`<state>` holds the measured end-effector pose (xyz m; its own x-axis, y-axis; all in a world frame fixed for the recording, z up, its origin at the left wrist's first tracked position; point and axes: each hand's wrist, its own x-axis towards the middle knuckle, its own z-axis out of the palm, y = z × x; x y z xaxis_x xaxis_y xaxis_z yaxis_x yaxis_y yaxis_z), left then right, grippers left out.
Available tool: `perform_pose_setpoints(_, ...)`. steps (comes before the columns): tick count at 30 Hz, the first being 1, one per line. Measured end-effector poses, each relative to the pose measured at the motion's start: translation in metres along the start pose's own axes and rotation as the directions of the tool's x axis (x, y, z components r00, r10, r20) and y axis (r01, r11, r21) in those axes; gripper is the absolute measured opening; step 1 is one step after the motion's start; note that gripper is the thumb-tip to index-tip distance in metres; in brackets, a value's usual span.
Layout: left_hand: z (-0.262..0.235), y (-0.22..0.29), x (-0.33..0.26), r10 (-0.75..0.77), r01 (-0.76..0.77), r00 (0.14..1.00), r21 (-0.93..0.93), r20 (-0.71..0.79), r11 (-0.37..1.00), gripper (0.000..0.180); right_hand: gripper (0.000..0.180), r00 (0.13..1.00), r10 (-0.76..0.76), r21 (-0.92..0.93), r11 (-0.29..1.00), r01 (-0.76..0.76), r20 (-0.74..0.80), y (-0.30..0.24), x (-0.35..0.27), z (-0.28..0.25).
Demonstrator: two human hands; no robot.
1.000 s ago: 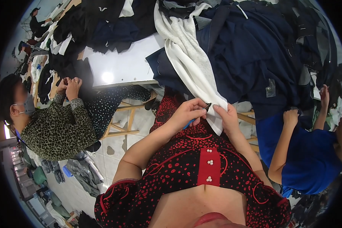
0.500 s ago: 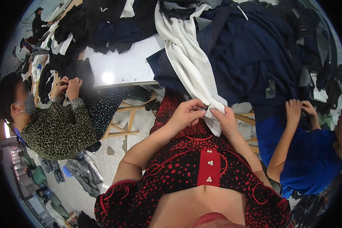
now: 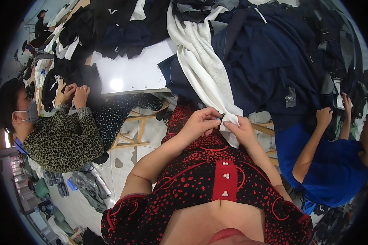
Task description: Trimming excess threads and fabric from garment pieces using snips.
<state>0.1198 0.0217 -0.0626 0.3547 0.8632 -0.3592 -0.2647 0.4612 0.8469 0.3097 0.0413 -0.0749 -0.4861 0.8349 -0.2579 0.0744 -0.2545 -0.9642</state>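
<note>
A long strip of white, slightly flecked fabric (image 3: 206, 71) runs from the pile on the table down to my lap, bunched into folds. My right hand (image 3: 241, 130) is closed on its lower end, thumb pressed over a fold, with a loose flap hanging beneath. Against the left edge of that fold, my left hand (image 3: 202, 123) is pinched, thumb against curled fingers. Something small and dark shows at its fingertips, too small to name. Under the white fabric lies a large heap of navy blue cloth (image 3: 270, 61).
To the left a masked person in a leopard-print top (image 3: 63, 141) works at dark cloth. A person in a blue shirt (image 3: 331, 167) handles the navy cloth at right. A white tabletop (image 3: 131, 75), black garments (image 3: 79, 26) and a wooden stool (image 3: 139, 128) stand around me.
My right hand has gathered the fabric's end into a tighter fold, while my left hand stays nearly in place. The blue-shirted person's hands have shifted, one raised and opened.
</note>
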Motion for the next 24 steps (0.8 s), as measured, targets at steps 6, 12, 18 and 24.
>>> perform_pose_setpoints(6, 0.002, 0.004, 0.003, -0.001, 0.001, 1.0, -0.035, 0.009, 0.999, 0.021, 0.019, 0.999, 0.029, -0.082, 0.996, -0.027, 0.028, 0.0, 0.002, -0.001)
perform_pose_setpoints(12, 0.001, 0.006, 0.005, 0.033, -0.033, 0.999, -0.035, 0.0, 0.999, 0.018, 0.018, 0.99, 0.094, -0.128, 0.989, -0.08, 0.107, 0.001, 0.003, -0.009)
perform_pose_setpoints(18, -0.057, 0.03, 0.015, 0.286, -0.316, 0.914, -0.066, -0.287, 0.946, 0.023, 0.023, 0.978, 0.197, 0.368, 0.916, -0.159, -0.068, -0.009, 0.002, -0.021)
perform_pose_setpoints(24, -0.256, 0.035, 0.062, 0.633, 0.168, 0.527, 0.8, -0.567, 0.576, 0.034, 0.024, 0.984, 0.078, 0.385, 0.923, -0.011, -0.158, -0.021, 0.018, -0.026)
